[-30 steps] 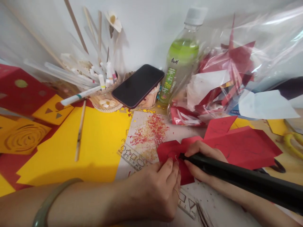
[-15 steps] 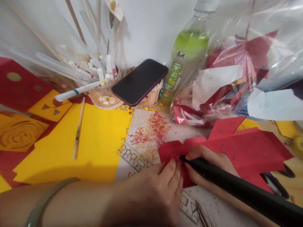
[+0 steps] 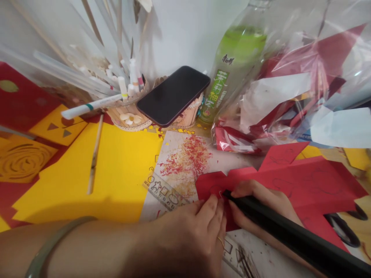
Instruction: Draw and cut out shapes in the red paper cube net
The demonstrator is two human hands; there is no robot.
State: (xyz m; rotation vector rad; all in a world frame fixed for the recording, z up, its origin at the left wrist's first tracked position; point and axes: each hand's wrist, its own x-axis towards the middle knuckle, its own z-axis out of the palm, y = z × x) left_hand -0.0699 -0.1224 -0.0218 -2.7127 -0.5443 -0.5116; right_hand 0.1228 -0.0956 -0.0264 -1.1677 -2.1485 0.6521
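1. Yellow card [image 3: 121, 162] lies flat.
2. Left hand [image 3: 199, 227]: fingers together, pressing the red card cutout's [image 3: 313, 181] left end; thumb hidden, so pinching cannot be told.
3. Right hand [image 3: 271, 197], over the cutout: fingers closed round a black pen-shaped tool [image 3: 290, 227].

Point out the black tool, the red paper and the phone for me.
Black tool [image 3: 290, 233]: head view, on the middle of its long shaft.
Red paper [image 3: 295, 177]: head view, on its broad section with drawn outlines.
Phone [image 3: 174, 96]: head view, on the middle of its dark screen.
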